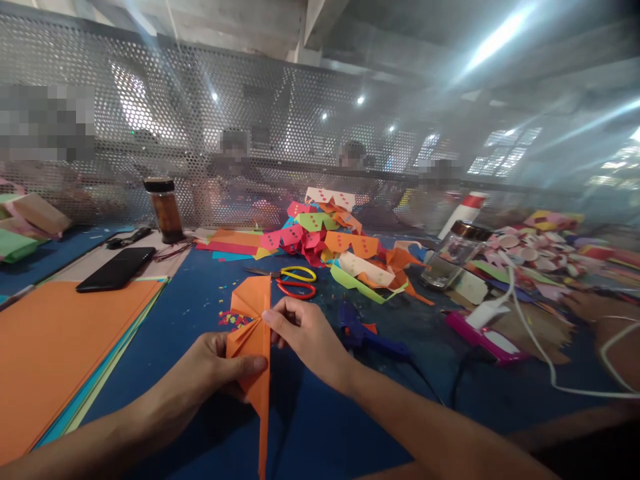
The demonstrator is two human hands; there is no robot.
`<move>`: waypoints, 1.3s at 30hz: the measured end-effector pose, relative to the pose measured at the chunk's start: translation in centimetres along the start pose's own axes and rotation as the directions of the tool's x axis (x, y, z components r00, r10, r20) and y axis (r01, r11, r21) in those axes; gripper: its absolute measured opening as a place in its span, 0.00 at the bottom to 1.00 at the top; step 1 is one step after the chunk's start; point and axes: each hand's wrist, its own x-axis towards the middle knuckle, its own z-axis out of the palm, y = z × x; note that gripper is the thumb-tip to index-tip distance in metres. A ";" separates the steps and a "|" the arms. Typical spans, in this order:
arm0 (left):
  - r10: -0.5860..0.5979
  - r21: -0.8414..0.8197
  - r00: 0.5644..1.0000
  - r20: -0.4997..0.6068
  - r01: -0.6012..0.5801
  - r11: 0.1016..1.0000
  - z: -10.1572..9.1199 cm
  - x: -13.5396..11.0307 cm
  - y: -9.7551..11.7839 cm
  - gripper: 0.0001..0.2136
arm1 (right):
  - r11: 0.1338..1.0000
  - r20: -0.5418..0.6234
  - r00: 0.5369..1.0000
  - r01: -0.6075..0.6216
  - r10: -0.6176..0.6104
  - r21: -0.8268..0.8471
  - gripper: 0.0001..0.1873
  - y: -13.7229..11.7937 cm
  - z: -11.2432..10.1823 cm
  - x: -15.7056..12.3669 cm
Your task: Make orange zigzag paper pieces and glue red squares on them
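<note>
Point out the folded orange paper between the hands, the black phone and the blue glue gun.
Folded orange paper [256, 340]: head view, on its creased middle.
Black phone [117, 269]: head view, middle of its upper face.
Blue glue gun [376, 341]: head view, on its body.

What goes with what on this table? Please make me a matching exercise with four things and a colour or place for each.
Column one:
1. Folded orange paper
2. Scissors
3. Hot glue gun
4. Smartphone

Column two:
A. Blue, with a dark cord
B. Black, lying flat
C. One yellow handle and one red
D. Held between the left hand and the right hand

Right pairs: 1-D, 2-C, 3-A, 4-B
</note>
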 end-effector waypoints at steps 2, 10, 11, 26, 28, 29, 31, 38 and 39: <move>0.010 0.009 1.000 -0.008 -0.010 1.000 0.0 -0.1 0.0 0.16 | 1.000 0.006 1.000 -0.006 0.006 0.008 0.14 0.1 0.0 0.1; -0.025 0.048 1.000 0.008 0.024 0.999 0.0 -0.2 0.2 0.16 | 1.000 -0.052 0.999 -0.014 0.015 0.009 0.17 -0.3 -0.1 0.2; -0.019 0.045 1.000 0.006 0.019 0.999 0.0 -0.1 0.2 0.16 | 1.000 -0.057 0.998 -0.015 0.016 0.010 0.18 -0.3 -0.1 0.2; 0.021 -0.130 0.996 0.084 -0.010 0.991 -0.1 -0.2 0.9 0.19 | 0.999 0.053 0.998 -0.041 0.042 -0.009 0.14 -0.3 0.0 -0.1; 0.004 -0.116 0.996 0.092 0.006 0.993 -0.2 -0.1 0.7 0.18 | 0.999 0.079 0.996 -0.037 0.039 -0.025 0.13 -0.2 0.0 -0.1; -0.001 -0.113 0.995 0.097 0.012 0.993 -0.2 0.0 0.6 0.18 | 0.999 0.089 0.995 -0.035 0.038 -0.035 0.13 -0.1 0.0 -0.2; 0.010 -0.114 0.996 0.088 0.000 0.993 -0.3 0.1 0.5 0.19 | 0.998 0.103 0.994 -0.036 0.041 -0.052 0.12 -0.1 0.0 -0.2; 0.081 -0.104 0.996 -0.026 -0.084 0.991 -0.3 0.1 0.9 0.15 | 0.994 0.161 0.983 -0.074 0.087 -0.086 0.12 0.2 0.1 -0.3; 0.085 -0.106 0.996 -0.031 -0.088 0.990 -0.4 0.1 0.8 0.15 | 0.993 0.170 0.981 -0.080 0.093 -0.082 0.12 0.2 0.1 -0.3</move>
